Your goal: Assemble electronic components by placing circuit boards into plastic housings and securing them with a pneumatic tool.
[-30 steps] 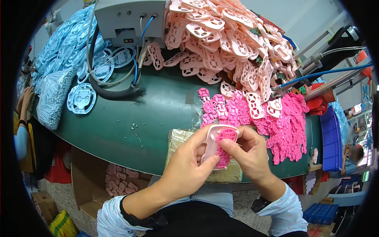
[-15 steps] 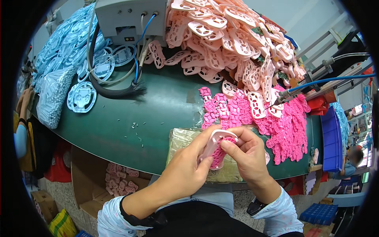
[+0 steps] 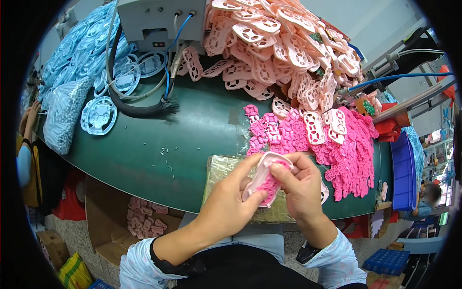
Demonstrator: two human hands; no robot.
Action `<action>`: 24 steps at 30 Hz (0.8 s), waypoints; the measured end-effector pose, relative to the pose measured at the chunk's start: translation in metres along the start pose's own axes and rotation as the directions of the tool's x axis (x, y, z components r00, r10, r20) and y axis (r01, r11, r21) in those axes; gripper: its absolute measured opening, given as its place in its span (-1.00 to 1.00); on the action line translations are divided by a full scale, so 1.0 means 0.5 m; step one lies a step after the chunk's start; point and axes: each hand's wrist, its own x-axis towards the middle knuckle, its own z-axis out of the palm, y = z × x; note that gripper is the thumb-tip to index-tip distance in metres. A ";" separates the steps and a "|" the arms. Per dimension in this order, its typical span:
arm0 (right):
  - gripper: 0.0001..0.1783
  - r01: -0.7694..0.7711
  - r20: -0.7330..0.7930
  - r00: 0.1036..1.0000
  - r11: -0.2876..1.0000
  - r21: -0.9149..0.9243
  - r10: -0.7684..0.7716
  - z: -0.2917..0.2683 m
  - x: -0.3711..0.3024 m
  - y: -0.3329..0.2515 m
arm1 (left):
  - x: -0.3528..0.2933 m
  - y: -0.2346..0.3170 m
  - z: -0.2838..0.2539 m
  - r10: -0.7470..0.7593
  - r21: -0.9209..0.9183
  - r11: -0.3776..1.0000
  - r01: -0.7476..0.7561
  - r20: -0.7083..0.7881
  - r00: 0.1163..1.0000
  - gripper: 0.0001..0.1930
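Above a flat block wrapped in yellowish film, I hold a pale pink plastic shell with a hot-pink button piece lying inside it. My left hand is closed round the shell's left side, its thumb on the lower end. My right hand grips the upper right side, thumb pressed on the hot-pink piece and fingers curled round the edge. Just beyond lie rows of hot-pink button pieces. A pale shell lies partly hidden beside my right hand.
Pale pink shells are heaped at the back. More hot-pink pieces spread at right, near a blue bin. Light-blue parts, a bag of small blue pieces and a grey machine box stand left. Small pins dot the green table.
The shell has turned so its inside faces up more, showing the hot-pink piece. My right thumb has moved further onto that piece. The tool at right has swung back, away from the pale shells.
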 end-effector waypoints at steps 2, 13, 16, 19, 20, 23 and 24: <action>-0.75 -0.038 0.006 0.999 0.998 0.044 0.038 -0.010 0.003 -0.011 | 0.000 0.017 -0.010 -0.089 -0.181 0.979 0.097 0.051 0.995 -0.30; -0.45 0.663 0.622 0.725 0.544 -0.514 -0.296 -0.059 0.009 -0.102 | -0.002 0.046 -0.066 -0.284 -0.509 0.716 0.478 0.414 0.865 -0.46; -0.53 0.273 0.311 0.942 0.830 -0.487 -0.127 -0.042 0.003 -0.096 | -0.008 0.044 -0.058 -0.260 -0.567 0.739 0.364 0.259 0.930 -0.55; -0.55 0.357 0.307 0.929 0.726 -0.588 -0.207 -0.031 0.009 -0.088 | -0.003 0.024 -0.056 -0.254 -0.421 0.863 0.280 0.119 0.960 -0.64; -0.55 0.358 0.311 0.928 0.728 -0.585 -0.207 -0.030 0.018 -0.095 | -0.003 0.027 -0.059 -0.255 -0.420 0.864 0.279 0.113 0.960 -0.64; -0.44 0.836 0.768 0.532 0.075 -0.544 -0.357 -0.026 0.026 -0.115 | -0.002 0.038 -0.064 -0.326 -0.485 0.806 0.339 0.115 0.938 -0.68; -0.44 0.836 0.768 0.532 0.077 -0.543 -0.357 -0.027 0.023 -0.109 | -0.002 0.039 -0.067 -0.327 -0.464 0.815 0.348 0.128 0.936 -0.67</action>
